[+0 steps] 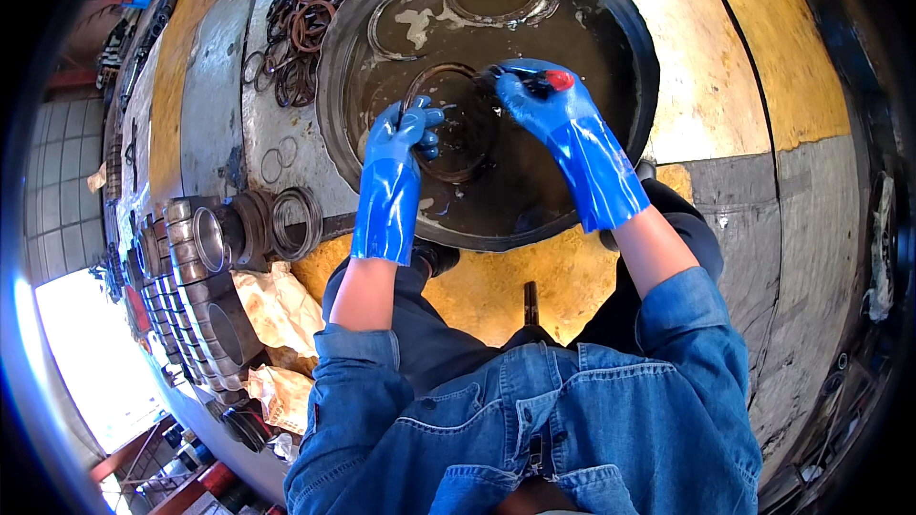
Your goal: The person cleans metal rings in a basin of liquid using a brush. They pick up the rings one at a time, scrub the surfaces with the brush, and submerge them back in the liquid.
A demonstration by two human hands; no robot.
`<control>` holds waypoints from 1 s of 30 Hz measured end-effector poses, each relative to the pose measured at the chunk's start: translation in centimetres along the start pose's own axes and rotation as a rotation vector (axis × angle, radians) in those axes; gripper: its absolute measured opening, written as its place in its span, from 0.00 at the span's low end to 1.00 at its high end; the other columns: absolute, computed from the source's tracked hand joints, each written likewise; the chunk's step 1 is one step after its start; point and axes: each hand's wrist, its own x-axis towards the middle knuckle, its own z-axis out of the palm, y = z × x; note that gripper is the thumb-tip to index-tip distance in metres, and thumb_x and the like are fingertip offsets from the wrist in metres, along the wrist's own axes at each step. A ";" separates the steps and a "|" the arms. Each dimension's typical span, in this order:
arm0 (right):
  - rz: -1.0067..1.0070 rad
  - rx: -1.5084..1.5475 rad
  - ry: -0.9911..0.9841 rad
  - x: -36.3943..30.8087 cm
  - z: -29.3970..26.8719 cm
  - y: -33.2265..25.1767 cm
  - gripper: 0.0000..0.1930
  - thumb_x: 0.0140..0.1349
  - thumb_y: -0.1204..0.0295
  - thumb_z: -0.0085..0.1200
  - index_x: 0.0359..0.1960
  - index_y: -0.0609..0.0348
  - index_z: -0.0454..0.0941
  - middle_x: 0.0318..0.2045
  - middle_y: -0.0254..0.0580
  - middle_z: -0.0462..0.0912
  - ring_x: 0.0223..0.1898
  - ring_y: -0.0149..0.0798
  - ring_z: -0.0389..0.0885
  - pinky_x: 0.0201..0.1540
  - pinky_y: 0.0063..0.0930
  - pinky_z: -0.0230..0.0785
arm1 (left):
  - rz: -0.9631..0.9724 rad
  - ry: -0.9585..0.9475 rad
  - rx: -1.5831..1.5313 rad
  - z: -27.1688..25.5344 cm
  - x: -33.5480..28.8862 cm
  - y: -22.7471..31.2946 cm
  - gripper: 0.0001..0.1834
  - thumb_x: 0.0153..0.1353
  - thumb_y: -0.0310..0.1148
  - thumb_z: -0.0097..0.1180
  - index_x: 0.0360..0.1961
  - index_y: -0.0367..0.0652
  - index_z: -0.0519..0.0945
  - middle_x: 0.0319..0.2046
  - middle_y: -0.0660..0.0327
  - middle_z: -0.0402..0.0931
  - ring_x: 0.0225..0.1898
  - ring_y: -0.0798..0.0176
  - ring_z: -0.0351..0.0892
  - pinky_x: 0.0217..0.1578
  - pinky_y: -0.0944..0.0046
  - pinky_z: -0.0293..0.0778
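Note:
My left hand (401, 136), in a long blue rubber glove, is closed on the left side of a large brown ring (462, 177) held tilted over murky liquid. My right hand (546, 103), gloved alike, is closed round a small tool (559, 80) with a red end and a dark, brush-like tip. That tip is near the ring's upper right; whether they touch I cannot tell. Below both hands is a wide black round tub (336, 67) of dark liquid. At its far side lie more rings (491, 19), partly in the liquid.
A heap of rusty rings (307, 24) lies left of the tub's far side. Nearer on the left are stacked metal cylinders (181, 267), a bundle of thin rings (297, 223) and crumpled brown paper (279, 310). My legs straddle the near side of the tub on worn yellow flooring (487, 291).

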 end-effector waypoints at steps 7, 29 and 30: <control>-0.445 -0.218 -0.128 -2.0 0.5 -4.9 0.15 0.65 0.66 0.64 0.51 0.54 0.86 0.43 0.49 0.89 0.42 0.48 0.89 0.48 0.35 0.81 | -0.018 0.052 -0.018 1.4 -1.2 1.4 0.19 0.72 0.33 0.58 0.59 0.35 0.78 0.37 0.57 0.85 0.22 0.76 0.67 0.23 0.72 0.65; 0.321 -0.547 -0.210 -0.6 -0.2 -1.0 0.17 0.63 0.54 0.60 0.40 0.53 0.89 0.32 0.44 0.89 0.37 0.41 0.89 0.45 0.35 0.78 | -0.041 -0.115 -0.219 -1.3 -0.3 2.2 0.19 0.71 0.31 0.60 0.60 0.36 0.80 0.35 0.60 0.84 0.17 0.78 0.63 0.19 0.72 0.55; 0.352 -0.481 -0.259 -0.9 0.0 -0.1 0.17 0.63 0.54 0.61 0.40 0.54 0.89 0.32 0.43 0.89 0.37 0.39 0.88 0.45 0.34 0.78 | -0.035 -0.092 -0.214 -1.1 -0.1 2.1 0.19 0.70 0.31 0.59 0.59 0.35 0.79 0.35 0.60 0.85 0.16 0.77 0.62 0.18 0.71 0.54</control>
